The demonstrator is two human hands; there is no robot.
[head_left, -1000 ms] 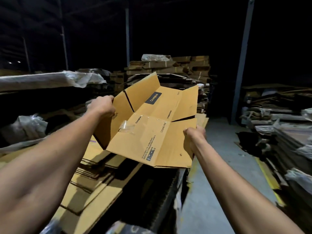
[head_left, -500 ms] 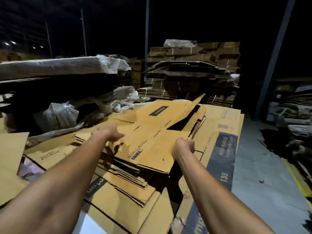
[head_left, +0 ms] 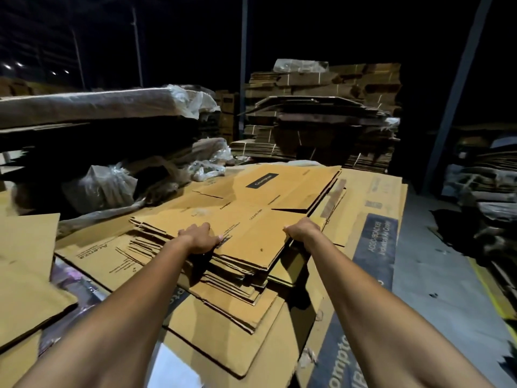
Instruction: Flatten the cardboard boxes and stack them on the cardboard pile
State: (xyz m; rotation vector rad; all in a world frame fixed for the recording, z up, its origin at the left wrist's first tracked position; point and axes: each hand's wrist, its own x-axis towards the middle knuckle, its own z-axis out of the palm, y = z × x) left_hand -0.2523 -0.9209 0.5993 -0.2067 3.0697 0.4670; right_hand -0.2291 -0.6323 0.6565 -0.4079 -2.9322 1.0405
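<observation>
Cardboard box (head_left: 251,211), flattened, lying atop cardboard pile (head_left: 229,292) at centre, left hand (head_left: 200,238) gripping its near edge at 7 o'clock, right hand (head_left: 302,231) clasping its 4 o'clock edge, fingers curled.

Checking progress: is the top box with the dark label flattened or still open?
Flattened: the top box lies flat on the cardboard pile, flaps spread.

We see the flattened brown box (head_left: 246,217) lying flat, black label up, atop our layered cardboard pile (head_left: 232,287).
</observation>
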